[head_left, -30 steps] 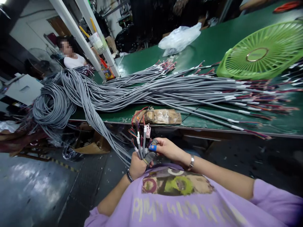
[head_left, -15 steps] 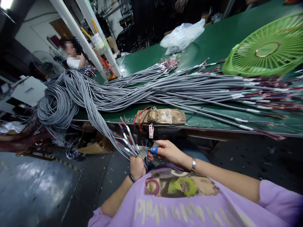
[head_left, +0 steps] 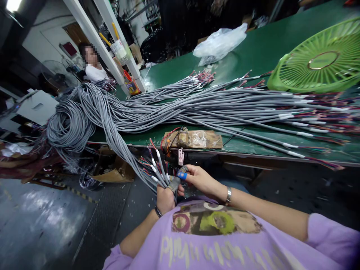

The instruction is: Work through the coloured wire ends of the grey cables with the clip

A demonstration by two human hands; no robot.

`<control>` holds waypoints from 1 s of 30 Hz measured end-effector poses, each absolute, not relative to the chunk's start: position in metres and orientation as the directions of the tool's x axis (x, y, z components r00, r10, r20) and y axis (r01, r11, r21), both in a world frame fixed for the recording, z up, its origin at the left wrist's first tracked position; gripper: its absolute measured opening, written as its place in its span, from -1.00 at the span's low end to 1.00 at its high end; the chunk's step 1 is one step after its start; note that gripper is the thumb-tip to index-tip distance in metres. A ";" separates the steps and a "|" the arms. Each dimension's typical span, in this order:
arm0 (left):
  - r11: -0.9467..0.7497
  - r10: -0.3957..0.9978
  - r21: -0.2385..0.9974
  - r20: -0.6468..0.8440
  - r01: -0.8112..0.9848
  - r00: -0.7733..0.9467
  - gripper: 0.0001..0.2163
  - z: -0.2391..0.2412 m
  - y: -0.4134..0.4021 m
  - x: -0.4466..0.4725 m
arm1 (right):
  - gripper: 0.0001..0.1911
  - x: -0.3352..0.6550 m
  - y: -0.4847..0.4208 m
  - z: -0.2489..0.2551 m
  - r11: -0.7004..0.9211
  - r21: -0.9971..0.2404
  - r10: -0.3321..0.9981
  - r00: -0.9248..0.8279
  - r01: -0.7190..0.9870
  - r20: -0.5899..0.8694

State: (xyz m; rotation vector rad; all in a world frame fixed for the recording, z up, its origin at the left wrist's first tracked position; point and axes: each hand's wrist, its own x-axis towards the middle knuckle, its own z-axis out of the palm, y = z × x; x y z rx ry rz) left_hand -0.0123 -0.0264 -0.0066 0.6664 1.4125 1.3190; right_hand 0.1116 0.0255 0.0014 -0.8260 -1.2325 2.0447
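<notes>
My left hand (head_left: 165, 199) is closed round a bundle of grey cables (head_left: 128, 164) below the bench's front edge. Their stripped ends with white sleeves (head_left: 154, 162) and thin coloured wires fan out above the fist. Something grey covers the left thumb. Close on its right, my right hand (head_left: 203, 182) is pinched, with blue tape (head_left: 182, 175) round a finger. What sits between those fingertips is too small and dark to make out.
More grey cables (head_left: 157, 112) lie across the green bench (head_left: 261, 41). A wooden block with wires (head_left: 201, 139) and a pink clip (head_left: 180, 156) are at the front edge. A green fan (head_left: 317, 60), a plastic bag (head_left: 221, 43) and a person (head_left: 94, 71) are farther off.
My right hand has shifted slightly left and up, by the wire ends. The left hand keeps its hold on the cables. The whole view has shifted a little.
</notes>
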 end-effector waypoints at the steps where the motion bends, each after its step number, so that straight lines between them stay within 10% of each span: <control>1: 0.232 0.902 0.937 -0.308 -0.260 -0.303 -0.69 -0.006 -0.026 -0.012 | -0.58 0.112 0.026 -0.001 -0.367 -0.915 0.777 -0.596 -0.167 -0.203; 30: 0.233 0.903 0.947 -0.295 -0.221 -0.312 -0.68 -0.012 -0.028 -0.011 | -0.62 0.114 0.024 -0.005 -0.415 -0.897 0.785 -0.558 -0.152 -0.269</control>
